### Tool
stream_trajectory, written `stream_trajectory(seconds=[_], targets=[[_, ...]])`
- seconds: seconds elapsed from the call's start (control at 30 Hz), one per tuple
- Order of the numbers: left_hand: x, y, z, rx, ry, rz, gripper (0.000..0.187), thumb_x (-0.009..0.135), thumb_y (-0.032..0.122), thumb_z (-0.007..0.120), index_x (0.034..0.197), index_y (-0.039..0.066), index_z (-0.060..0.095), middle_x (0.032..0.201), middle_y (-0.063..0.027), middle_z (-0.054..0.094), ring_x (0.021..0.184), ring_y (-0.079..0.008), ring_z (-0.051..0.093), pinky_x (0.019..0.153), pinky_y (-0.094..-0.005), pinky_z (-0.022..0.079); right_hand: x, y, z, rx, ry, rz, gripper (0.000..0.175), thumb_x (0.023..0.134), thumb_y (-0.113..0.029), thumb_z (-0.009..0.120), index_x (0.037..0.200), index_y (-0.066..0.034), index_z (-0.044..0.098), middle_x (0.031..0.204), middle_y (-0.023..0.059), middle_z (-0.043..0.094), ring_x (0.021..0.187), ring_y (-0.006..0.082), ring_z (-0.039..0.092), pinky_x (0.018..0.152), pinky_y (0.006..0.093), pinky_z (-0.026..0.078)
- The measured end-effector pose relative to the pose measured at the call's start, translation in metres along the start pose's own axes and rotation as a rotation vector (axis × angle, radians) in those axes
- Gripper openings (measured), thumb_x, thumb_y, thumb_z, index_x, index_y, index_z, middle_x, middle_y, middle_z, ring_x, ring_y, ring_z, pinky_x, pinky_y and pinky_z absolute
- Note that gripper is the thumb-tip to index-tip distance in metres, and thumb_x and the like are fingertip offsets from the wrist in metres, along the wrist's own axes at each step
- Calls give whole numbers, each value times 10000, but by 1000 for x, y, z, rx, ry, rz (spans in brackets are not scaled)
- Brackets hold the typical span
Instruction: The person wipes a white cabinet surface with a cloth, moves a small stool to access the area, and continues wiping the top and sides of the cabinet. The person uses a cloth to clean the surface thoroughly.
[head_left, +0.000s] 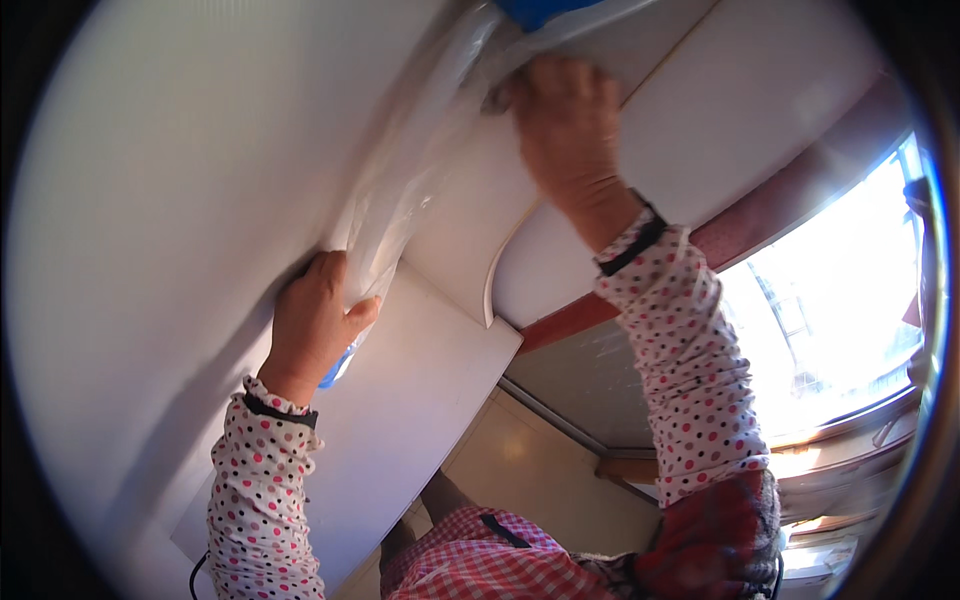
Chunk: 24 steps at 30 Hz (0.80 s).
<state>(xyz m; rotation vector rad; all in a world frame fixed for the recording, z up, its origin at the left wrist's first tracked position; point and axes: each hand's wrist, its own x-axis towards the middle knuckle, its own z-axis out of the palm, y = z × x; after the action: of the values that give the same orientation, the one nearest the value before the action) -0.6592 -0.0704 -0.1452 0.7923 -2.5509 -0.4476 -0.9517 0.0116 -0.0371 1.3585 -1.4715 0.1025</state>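
Clear plastic film stretches in a narrow, wrinkled band between my two hands, against a white surface. My left hand holds its lower end, with the thumb laid over the film and the other fingers largely hidden behind it. Just below that thumb, a bit of blue shows. Higher up and to the right, my right hand is curled at the film's upper part and blurred. Its fingertips are hidden, and a dark grey patch beside them is too blurred to name. A blue piece appears at the top edge, beside the film.
A broad white panel fills the left. A white board with a corner lies below the film. Reddish-brown trim runs along a bright window at right. Tiled floor shows beneath, and a dark cable at lower left.
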Motion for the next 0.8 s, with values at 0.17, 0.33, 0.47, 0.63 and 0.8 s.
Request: stream_trajectory(seconds=[0.17,0.33,0.47,0.63,0.8], targets=[[-2,-3,1,-64,96,69,472,753,230,785,1075,-42,573,992,-239,648,903,-442,643,806,-476,541,-35,-61,21,-2,-285,-258,223,832,-251,626,955,-124,762,1085,34,605,1150,237,505,961,417,382],[-5,-8,2,-78,77,56,428,758,236,778,1033,-19,570,972,-220,644,875,-418,654,774,-477,556,-61,-83,10,83,-444,-352,279,810,-260,653,1013,-114,777,1074,21,612,1191,234,476,1022,405,342],[-5,-8,4,-87,113,78,390,754,216,768,995,-12,563,958,-217,639,864,-418,650,771,-478,552,-42,-13,-33,58,-273,-166,229,840,-189,628,1034,-116,725,1092,61,610,1098,238,536,976,412,391],[-2,-3,1,-74,167,109,359,746,195,743,976,-10,558,936,-211,637,838,-410,647,750,-479,560,9,90,-64,-109,-49,19,196,887,-134,596,1048,-89,698,966,109,630,902,282,604,827,446,474],[-2,-2,-1,-111,194,86,366,743,197,742,998,1,567,895,-214,636,809,-418,645,729,-473,565,52,160,-80,-359,171,-4,187,867,-123,599,1014,-91,710,955,94,636,894,280,608,817,446,477]])
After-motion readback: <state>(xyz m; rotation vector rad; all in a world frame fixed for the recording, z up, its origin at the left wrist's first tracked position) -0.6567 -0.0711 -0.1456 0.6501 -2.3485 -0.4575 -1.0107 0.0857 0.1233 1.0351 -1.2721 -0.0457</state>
